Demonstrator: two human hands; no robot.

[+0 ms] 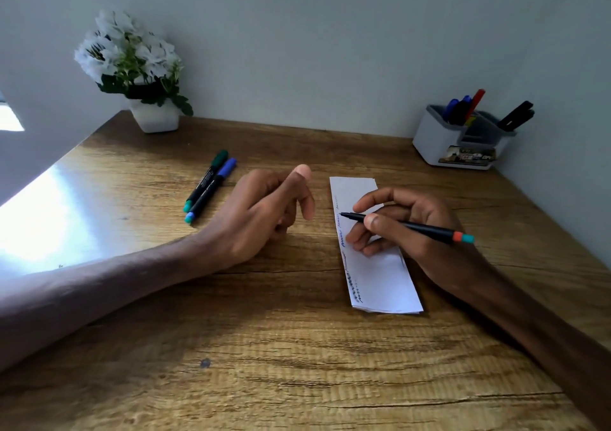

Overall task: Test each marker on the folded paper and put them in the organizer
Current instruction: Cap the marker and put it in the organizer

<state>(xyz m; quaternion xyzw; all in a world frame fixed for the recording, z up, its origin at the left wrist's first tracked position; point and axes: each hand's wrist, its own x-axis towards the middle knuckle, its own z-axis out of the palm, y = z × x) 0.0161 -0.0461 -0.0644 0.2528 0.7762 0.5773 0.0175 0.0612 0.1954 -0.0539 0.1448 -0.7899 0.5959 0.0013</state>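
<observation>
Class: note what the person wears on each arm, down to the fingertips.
Nothing shows. The left arm and right arm are bare to the frame edge: no sleeves, watch or bands. The left grip and right grip bear no gloves or rings; visible thumbnails are short and unpainted.

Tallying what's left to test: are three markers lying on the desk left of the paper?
No, only two lie there, the green-capped marker and the blue-capped marker, side by side.
</observation>
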